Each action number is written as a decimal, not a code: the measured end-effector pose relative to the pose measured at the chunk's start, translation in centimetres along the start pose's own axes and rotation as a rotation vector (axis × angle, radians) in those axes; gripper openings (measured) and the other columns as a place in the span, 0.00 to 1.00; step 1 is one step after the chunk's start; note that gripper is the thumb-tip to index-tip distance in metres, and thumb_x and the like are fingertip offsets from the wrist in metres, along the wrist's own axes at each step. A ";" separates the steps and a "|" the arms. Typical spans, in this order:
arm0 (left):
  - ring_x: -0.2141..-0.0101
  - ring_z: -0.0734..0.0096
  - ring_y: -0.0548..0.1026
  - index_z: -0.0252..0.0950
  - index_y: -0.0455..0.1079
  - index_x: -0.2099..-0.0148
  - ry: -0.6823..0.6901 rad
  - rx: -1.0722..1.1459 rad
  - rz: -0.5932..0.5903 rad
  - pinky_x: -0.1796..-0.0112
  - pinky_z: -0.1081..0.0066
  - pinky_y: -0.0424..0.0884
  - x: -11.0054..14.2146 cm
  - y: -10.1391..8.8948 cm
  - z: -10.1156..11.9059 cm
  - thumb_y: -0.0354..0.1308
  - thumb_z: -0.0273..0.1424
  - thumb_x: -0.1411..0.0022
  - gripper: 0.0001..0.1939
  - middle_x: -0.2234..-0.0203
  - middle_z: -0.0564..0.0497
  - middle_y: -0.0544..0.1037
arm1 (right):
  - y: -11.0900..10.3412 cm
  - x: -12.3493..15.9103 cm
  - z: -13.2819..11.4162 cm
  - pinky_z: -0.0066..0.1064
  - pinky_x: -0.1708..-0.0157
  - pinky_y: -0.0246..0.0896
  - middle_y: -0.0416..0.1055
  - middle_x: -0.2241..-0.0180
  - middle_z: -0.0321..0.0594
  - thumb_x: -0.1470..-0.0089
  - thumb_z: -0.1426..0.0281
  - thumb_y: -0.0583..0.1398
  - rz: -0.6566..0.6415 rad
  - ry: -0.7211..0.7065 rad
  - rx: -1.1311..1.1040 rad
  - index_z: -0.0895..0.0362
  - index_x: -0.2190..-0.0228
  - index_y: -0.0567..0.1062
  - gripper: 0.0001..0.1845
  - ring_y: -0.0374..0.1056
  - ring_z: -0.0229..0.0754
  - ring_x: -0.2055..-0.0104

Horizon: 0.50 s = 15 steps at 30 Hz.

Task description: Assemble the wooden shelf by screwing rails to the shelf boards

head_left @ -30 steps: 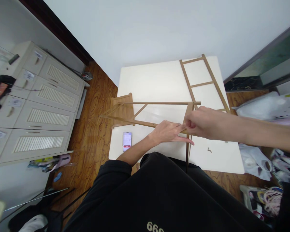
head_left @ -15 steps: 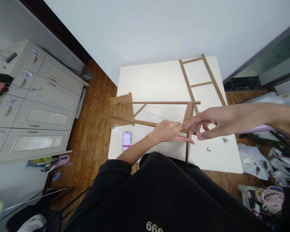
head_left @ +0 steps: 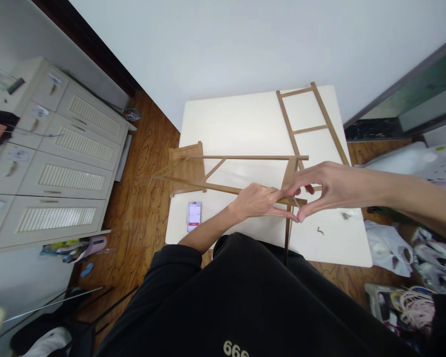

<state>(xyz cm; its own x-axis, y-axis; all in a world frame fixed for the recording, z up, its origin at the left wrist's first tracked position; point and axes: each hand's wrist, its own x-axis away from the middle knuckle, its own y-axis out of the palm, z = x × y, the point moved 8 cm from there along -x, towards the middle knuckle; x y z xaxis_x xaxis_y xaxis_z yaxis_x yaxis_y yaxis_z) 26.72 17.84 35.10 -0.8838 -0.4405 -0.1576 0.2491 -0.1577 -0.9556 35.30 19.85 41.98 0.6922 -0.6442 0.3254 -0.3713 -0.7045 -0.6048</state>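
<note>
A wooden frame (head_left: 223,188) of thin brown bars stands partly over the white table, its far left end past the table's edge. My left hand (head_left: 255,201) is closed around the near bar by its right-hand corner. At that same corner, my right hand (head_left: 321,188) pinches a thin metal hex key (head_left: 296,202) between thumb and fingers. The key's tip meets the joint, but the fastener under it is too small to make out. A few small screws (head_left: 320,230) lie on the table below my right hand.
On the white table (head_left: 223,119) a second, ladder-like wooden frame (head_left: 310,130) lies at the back right. A slatted wooden panel (head_left: 188,168) is on the left, with a phone (head_left: 194,216) below it. More small hardware (head_left: 346,215) lies near the right edge, beside plastic bags (head_left: 388,248).
My right hand has turned and shifted slightly, swinging the hex key to a steeper angle at the joint. My left hand and the wooden frame have stayed in place.
</note>
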 end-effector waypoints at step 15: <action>0.67 0.63 0.78 0.36 0.65 0.42 0.076 0.199 -0.123 0.72 0.72 0.60 -0.1 -0.7 -0.7 0.48 0.57 0.35 0.32 0.67 0.48 0.80 | 0.1 -1.8 -1.3 0.32 0.73 0.49 0.68 0.81 0.36 0.46 0.39 0.55 0.050 -0.043 0.217 0.55 0.78 0.76 0.33 0.60 0.37 0.78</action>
<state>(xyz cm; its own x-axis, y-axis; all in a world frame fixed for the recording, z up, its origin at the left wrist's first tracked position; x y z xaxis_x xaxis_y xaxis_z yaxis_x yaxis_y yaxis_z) 26.35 18.62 35.60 -0.9376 -0.3408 -0.0690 0.2047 -0.3804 -0.9019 33.22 20.59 42.28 0.7039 -0.6599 0.2628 -0.2671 -0.5887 -0.7629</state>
